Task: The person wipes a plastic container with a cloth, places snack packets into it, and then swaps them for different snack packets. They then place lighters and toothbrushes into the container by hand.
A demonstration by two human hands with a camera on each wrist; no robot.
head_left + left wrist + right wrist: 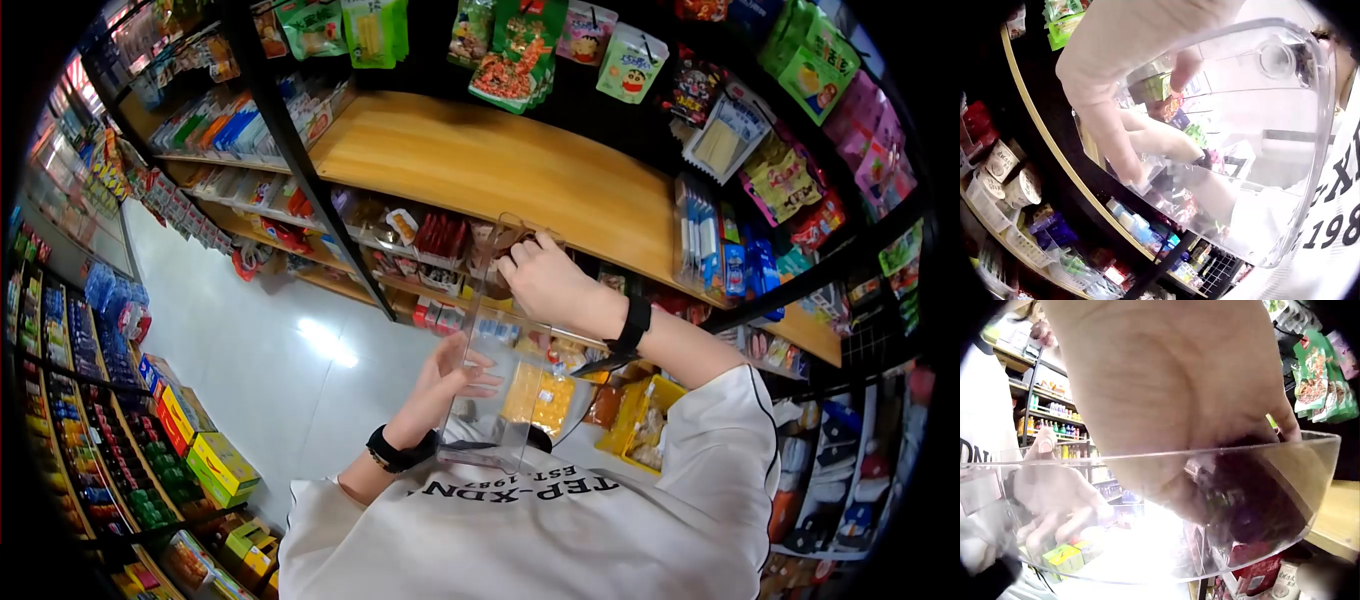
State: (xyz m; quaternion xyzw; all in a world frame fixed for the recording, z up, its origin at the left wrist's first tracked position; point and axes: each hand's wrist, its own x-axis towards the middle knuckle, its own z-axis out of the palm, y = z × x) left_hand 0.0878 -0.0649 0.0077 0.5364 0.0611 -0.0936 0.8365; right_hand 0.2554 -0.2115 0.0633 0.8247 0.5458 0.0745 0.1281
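A long clear plastic bin (500, 430) is held slantwise before the chest, its near end against the white shirt (530, 530). My left hand (440, 380) grips its side, with the thumb (1044, 444) at the rim in the right wrist view. At the bin's far end, beside the wooden shelf, my right hand (560, 285) holds the rim with bent fingers. Floor and goods show through the clear walls. In the right wrist view a dark purple patch (1247, 500) shows through the wall below the right hand; I cannot tell whether it lies in the bin.
A bare wooden shelf board (480, 150) spans the front, with hanging snack bags (515, 50) above and blue packets (740, 265) at its right end. Lower shelves hold filled bins. A yellow crate (640, 425) stands below right; boxes (220, 465) line the left.
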